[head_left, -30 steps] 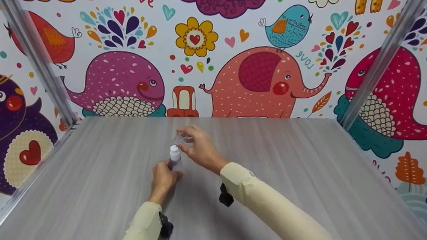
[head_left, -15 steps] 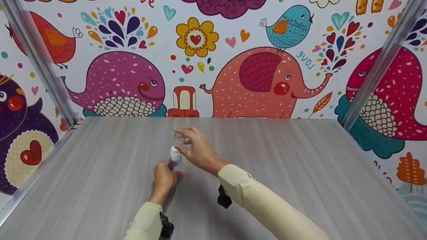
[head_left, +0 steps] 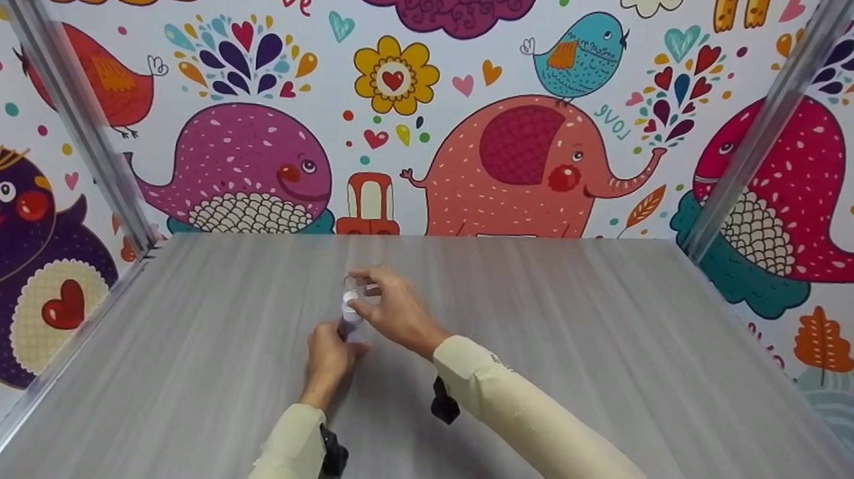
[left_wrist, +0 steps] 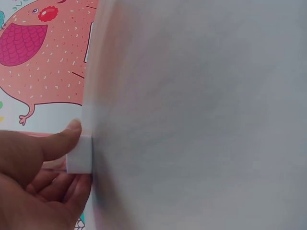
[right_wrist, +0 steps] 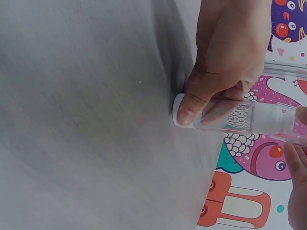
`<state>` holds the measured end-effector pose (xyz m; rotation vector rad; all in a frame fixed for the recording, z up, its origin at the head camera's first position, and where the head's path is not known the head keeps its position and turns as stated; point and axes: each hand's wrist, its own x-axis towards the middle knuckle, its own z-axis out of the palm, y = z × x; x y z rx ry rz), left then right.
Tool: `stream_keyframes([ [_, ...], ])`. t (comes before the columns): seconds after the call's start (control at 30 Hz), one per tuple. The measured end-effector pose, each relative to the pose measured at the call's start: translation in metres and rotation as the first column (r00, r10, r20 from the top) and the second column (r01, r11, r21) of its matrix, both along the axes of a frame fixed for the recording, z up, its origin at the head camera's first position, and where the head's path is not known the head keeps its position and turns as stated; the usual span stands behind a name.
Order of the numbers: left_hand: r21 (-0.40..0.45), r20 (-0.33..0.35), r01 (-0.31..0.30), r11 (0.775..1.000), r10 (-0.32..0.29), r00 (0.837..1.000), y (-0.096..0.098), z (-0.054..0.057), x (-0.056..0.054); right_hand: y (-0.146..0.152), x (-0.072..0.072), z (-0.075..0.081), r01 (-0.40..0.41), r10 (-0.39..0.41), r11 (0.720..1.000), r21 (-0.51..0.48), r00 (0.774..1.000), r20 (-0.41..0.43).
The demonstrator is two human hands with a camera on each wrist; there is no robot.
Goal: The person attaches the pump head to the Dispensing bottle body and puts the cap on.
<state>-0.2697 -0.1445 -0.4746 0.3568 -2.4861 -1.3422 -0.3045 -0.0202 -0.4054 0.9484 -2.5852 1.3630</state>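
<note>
My left hand (head_left: 328, 357) grips a slim clear bottle (right_wrist: 230, 117) upright on the table. Its thumb lies against the bottle's white base (left_wrist: 79, 154) in the left wrist view. A white collar (right_wrist: 265, 118) tops the bottle. Above it, my right hand (head_left: 399, 314) pinches a transparent cap (right_wrist: 288, 112) between thumb and fingers. In the right wrist view the cap's rim is over the end of the white collar; whether it is seated I cannot tell. The right hand's fingers partly cover the cap in the head view.
The wood-grain table (head_left: 576, 370) runs back to a wall (head_left: 477, 55) printed with cartoon animals. Metal posts (head_left: 79, 110) stand at both back corners. A black wrist camera (head_left: 333, 455) sits under the left sleeve.
My right hand has come down with the clear cap, from above the bottle to around its top. The left hand and bottle have stayed in place.
</note>
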Motion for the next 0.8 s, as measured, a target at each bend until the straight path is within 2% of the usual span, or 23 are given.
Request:
stream_keyframes([
  [0.43, -0.001, -0.035, -0.011, 1.0, 0.011, 0.999, 0.002, -0.001, 0.001, -0.003, -0.003, -0.012, -0.022, 0.022, 1.0, 0.003, 0.999, -0.048],
  [0.8, -0.029, -0.078, -0.001, 1.0, -0.001, 0.997, 0.0, -0.001, 0.001, -0.005, -0.004, -0.018, -0.031, 0.03, 0.999, -0.01, 0.999, -0.024],
])
